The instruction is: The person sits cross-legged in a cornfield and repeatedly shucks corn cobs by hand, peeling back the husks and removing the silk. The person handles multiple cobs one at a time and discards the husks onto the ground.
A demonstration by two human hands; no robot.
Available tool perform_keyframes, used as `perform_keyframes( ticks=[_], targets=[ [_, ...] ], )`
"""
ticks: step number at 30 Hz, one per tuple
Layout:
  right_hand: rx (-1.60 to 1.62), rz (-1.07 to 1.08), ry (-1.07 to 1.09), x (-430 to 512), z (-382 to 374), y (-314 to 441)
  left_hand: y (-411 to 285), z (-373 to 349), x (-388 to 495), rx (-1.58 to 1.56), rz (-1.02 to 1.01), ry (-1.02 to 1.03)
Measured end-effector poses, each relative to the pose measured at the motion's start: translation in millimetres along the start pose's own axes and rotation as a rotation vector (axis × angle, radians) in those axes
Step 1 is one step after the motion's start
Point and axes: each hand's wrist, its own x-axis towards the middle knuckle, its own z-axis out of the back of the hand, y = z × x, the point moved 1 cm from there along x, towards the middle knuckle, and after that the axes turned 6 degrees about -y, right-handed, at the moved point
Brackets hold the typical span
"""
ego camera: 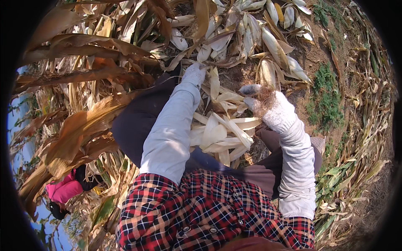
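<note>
My left hand, in a white knit glove, reaches forward to the lower edge of the pile of corn ears in pale husks; its fingertips touch husk there, and its grip is unclear. My right hand, gloved too, has brown corn silk over its fingers and palm, with thumb and fingers apart. Just beyond it stands a husk-covered ear. Loose peeled husks lie between my forearms, over the ground between my legs.
Tall dry corn stalks and leaves crowd the left side. A husked yellow ear lies at the top. Green weeds grow on the bare soil at right, beside a long row of dry stalks. Another person in pink is at lower left.
</note>
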Motion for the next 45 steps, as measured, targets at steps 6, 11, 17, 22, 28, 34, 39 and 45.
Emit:
perform_keyframes(
  ticks=[6, 11, 17, 22, 28, 34, 39, 45],
  targets=[
    [-0.055, 0.056, 0.064, -6.0, -10.0, 13.5, 0.8, -21.9, 55.5, -0.147, 0.120, -0.155],
    [-0.102, 0.028, 0.091, -2.5, -8.7, 26.4, 16.7, -49.2, 91.5, -0.125, 0.168, -0.148],
    [-0.044, -0.037, 0.112, 3.0, -8.7, 32.6, 48.4, -77.9, 115.1, -0.044, 0.213, -0.088],
    [-0.080, -0.140, 0.177, 1.2, -9.1, 32.8, 68.0, -79.7, 125.7, 0.384, -0.092, 0.127],
    [-0.139, -0.058, 0.079, -3.6, -14.7, 23.8, 82.2, -59.4, 103.0, 0.494, -0.296, 0.355],
    [-0.092, -0.224, 0.014, 1.7, -11.7, -9.3, 37.4, -29.8, -26.3, -0.759, 0.117, 0.260],
    [-0.057, 0.076, -0.325, 47.0, -19.9, -43.5, -52.3, -5.0, -102.6, -1.033, -0.060, 0.273],
    [-0.332, -0.093, -0.382, 49.6, -14.9, -61.6, -96.1, 34.1, -181.2, -0.511, -0.320, 0.101]
  ],
)
